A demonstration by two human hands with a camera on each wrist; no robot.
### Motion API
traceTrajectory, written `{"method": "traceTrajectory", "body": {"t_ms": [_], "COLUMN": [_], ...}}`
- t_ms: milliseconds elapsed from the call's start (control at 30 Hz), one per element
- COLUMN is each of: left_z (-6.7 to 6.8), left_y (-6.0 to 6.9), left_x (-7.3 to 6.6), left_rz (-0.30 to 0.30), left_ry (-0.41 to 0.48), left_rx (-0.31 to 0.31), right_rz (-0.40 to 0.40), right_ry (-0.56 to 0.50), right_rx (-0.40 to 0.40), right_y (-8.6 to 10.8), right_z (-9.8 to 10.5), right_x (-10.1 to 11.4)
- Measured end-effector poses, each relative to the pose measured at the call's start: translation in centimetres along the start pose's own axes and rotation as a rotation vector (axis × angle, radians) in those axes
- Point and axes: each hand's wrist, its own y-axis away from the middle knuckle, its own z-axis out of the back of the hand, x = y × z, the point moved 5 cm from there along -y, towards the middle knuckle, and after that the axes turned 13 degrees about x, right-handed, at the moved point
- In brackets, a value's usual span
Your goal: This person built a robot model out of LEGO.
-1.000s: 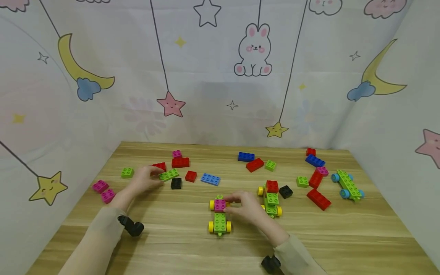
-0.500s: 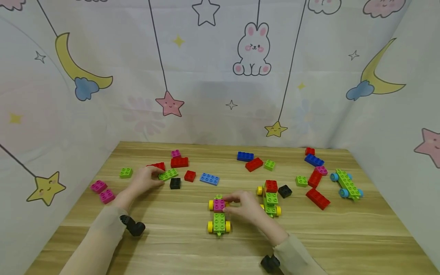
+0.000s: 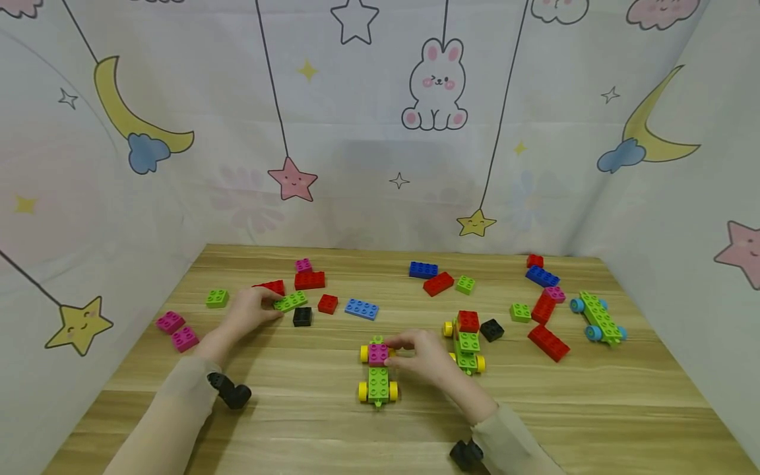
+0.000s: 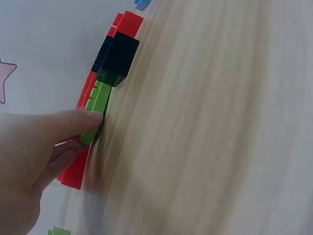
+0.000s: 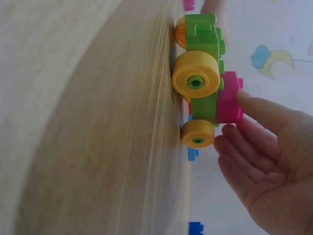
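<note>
At the left, the left hand (image 3: pixel 249 311) pinches the near end of a flat green brick (image 3: pixel 291 301) that lies on the table; the left wrist view shows the thumb on the green brick (image 4: pixel 100 100). A pink brick (image 3: pixel 379 355) sits on the far end of a green car base (image 3: pixel 379 384) with yellow wheels. The right hand (image 3: pixel 424 359) holds this pink brick from the right side, and in the right wrist view the thumb touches the pink brick (image 5: pixel 229 98). Its other fingers are partly curled beside the car.
Right of the right hand stands another yellow-wheeled car (image 3: pixel 468 343) with green and red bricks. A black brick (image 3: pixel 303 316), a small red brick (image 3: pixel 328 303) and a light blue brick (image 3: pixel 362 309) lie between the hands. A blue-wheeled base (image 3: pixel 600 318) is far right.
Both hands keep their places and grips. The whole head view has shifted very slightly; no brick has visibly moved on the table.
</note>
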Motion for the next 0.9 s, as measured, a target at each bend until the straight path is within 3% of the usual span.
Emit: {"method": "traceTrajectory", "body": {"t_ms": [267, 400, 633, 900], "left_z": [0.5, 0.9, 1.7, 1.5], "left_y": [0.5, 0.8, 1.3, 1.6], "left_x": [-0.2, -1.1, -4.2, -7.8], "left_rz": [-0.024, -0.060, -0.099, -0.191], "left_ry": [0.058, 0.021, -0.064, -0.026], "left_rx": [-0.062, -0.091, -0.118, -0.135], "right_rz": [-0.013, -0.008, 0.010, 0.009], "right_ry": [-0.003, 0.021, 0.054, 0.062], "right_rx": [0.001, 0.001, -0.006, -0.010], "right_y": [-0.1, 0.0, 0.1, 0.3], "right_z": [-0.1, -0.1, -0.1, 0.0], "right_x": [0.0, 0.0, 0.1, 0.5]}}
